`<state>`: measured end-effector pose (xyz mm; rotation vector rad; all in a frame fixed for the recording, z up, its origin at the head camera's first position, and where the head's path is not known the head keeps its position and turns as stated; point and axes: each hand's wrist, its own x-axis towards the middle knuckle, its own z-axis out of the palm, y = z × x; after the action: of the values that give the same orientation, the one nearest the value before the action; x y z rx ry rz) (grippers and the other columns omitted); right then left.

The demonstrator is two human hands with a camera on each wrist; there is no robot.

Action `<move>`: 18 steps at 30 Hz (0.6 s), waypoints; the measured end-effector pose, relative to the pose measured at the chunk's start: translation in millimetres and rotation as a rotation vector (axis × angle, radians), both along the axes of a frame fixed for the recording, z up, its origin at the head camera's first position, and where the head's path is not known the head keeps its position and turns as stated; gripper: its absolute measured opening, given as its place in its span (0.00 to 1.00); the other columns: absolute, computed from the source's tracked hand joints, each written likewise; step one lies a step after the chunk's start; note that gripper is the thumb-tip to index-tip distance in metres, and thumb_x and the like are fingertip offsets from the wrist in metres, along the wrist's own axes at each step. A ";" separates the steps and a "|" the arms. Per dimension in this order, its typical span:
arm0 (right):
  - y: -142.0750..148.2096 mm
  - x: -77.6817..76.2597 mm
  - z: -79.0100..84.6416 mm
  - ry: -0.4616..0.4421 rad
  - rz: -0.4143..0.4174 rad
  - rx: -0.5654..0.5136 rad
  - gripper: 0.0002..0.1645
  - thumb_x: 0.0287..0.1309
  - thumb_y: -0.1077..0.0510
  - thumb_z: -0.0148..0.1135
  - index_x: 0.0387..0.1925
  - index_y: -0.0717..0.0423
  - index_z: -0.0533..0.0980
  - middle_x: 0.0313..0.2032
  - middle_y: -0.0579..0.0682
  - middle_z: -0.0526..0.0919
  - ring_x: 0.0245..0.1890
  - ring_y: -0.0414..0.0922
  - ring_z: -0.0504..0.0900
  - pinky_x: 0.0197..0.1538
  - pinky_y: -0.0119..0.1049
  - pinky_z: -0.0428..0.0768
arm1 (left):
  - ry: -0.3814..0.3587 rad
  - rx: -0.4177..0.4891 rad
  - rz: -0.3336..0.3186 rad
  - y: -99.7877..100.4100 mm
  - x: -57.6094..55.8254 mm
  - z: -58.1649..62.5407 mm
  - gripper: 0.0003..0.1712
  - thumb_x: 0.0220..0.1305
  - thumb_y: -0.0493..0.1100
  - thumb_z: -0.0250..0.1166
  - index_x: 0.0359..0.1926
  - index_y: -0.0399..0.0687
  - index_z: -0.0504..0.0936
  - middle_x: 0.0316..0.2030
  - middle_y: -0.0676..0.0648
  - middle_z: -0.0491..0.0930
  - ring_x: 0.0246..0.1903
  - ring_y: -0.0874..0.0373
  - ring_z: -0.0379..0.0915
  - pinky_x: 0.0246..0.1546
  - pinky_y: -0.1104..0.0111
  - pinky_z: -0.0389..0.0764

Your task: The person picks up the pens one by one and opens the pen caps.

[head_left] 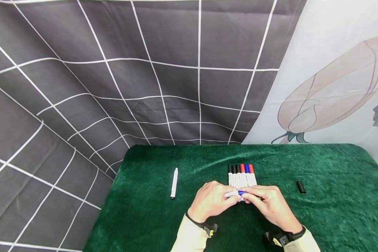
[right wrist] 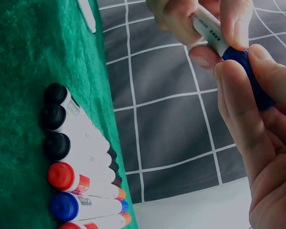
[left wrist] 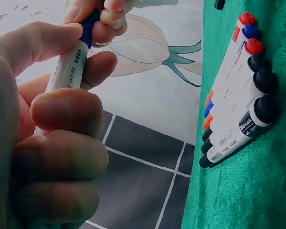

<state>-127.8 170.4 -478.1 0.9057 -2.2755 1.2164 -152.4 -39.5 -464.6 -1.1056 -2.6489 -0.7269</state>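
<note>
Two hands [head_left: 210, 200] [head_left: 274, 205] pinch one blue-capped marker [left wrist: 70, 67], its printed lettering [right wrist: 208, 29] showing only in the wrist views.

You've got the held marker [head_left: 232, 194] between your left hand [head_left: 209, 200] and right hand [head_left: 272, 203], marker row [head_left: 242, 179] on the table [head_left: 337, 213] at 12, lone marker [head_left: 174, 183] around 9, loose cap [head_left: 301, 187] about 3, curtain [head_left: 176, 80] behind it all.
</note>
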 end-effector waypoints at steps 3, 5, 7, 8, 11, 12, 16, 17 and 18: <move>-0.1 -0.7 -0.9 0.014 0.008 -0.010 0.21 0.42 0.71 0.68 0.40 0.49 0.82 0.32 0.37 0.83 0.26 0.29 0.76 0.30 0.20 0.72 | -0.028 0.009 -0.010 -0.9 -0.4 -0.4 0.10 0.60 0.55 0.56 0.22 0.65 0.76 0.11 0.65 0.60 0.13 0.75 0.55 0.12 0.81 0.55; -0.2 -1.1 -1.0 0.029 0.010 -0.012 0.22 0.40 0.71 0.68 0.40 0.49 0.82 0.32 0.37 0.83 0.27 0.29 0.77 0.31 0.20 0.72 | -0.048 0.018 -0.017 -1.7 -0.5 -0.8 0.08 0.60 0.55 0.57 0.25 0.65 0.78 0.12 0.66 0.61 0.14 0.76 0.56 0.13 0.82 0.56; -0.7 -1.1 -0.6 0.041 0.015 -0.015 0.23 0.39 0.72 0.68 0.39 0.49 0.82 0.32 0.39 0.83 0.28 0.30 0.78 0.33 0.20 0.73 | -0.061 0.022 -0.022 -2.4 -0.7 -1.1 0.08 0.60 0.55 0.57 0.27 0.65 0.79 0.13 0.67 0.62 0.14 0.77 0.56 0.14 0.83 0.56; -0.9 -1.1 -0.5 0.047 0.017 -0.014 0.23 0.38 0.73 0.69 0.39 0.50 0.82 0.33 0.39 0.83 0.29 0.31 0.78 0.34 0.20 0.73 | -0.067 0.024 -0.026 -2.5 -0.8 -1.2 0.08 0.60 0.55 0.57 0.28 0.65 0.79 0.13 0.67 0.62 0.15 0.77 0.56 0.14 0.83 0.56; -1.7 -1.1 -0.3 0.070 0.024 -0.014 0.24 0.36 0.73 0.69 0.38 0.51 0.83 0.33 0.41 0.84 0.31 0.33 0.80 0.37 0.20 0.74 | -0.088 0.032 -0.038 -3.3 -1.2 -1.7 0.09 0.60 0.55 0.57 0.25 0.65 0.78 0.13 0.66 0.62 0.14 0.77 0.56 0.14 0.82 0.56; -1.8 -1.2 -0.5 0.075 0.031 -0.018 0.24 0.35 0.74 0.70 0.38 0.52 0.83 0.33 0.42 0.84 0.31 0.34 0.80 0.37 0.20 0.74 | -0.094 0.035 -0.042 -3.4 -1.3 -2.0 0.10 0.60 0.55 0.57 0.24 0.65 0.77 0.12 0.66 0.61 0.14 0.77 0.55 0.14 0.82 0.56; -1.9 -2.1 -1.3 0.105 0.061 -0.032 0.24 0.33 0.75 0.70 0.37 0.55 0.83 0.32 0.45 0.84 0.31 0.36 0.80 0.38 0.21 0.74 | -0.128 0.057 -0.063 -4.3 -1.7 -2.0 0.12 0.61 0.57 0.56 0.23 0.64 0.76 0.12 0.65 0.61 0.13 0.77 0.54 0.12 0.81 0.56; -1.9 -2.2 -1.4 0.114 0.070 -0.035 0.24 0.33 0.75 0.70 0.37 0.56 0.82 0.32 0.46 0.84 0.31 0.37 0.80 0.38 0.21 0.74 | -0.136 0.060 -0.067 -4.4 -1.8 -1.9 0.13 0.61 0.58 0.56 0.22 0.64 0.75 0.12 0.65 0.60 0.13 0.77 0.54 0.12 0.81 0.56; -1.8 -2.3 -1.4 0.118 0.077 -0.034 0.23 0.34 0.74 0.70 0.37 0.56 0.82 0.33 0.46 0.84 0.31 0.37 0.80 0.38 0.21 0.74 | -0.143 0.060 -0.069 -4.6 -1.8 -1.8 0.13 0.61 0.58 0.56 0.22 0.64 0.75 0.12 0.65 0.60 0.12 0.77 0.54 0.11 0.80 0.56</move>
<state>-130.1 168.6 -479.5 1.0326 -2.1391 1.1969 -154.2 -44.1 -466.3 -1.1750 -2.6969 -0.9256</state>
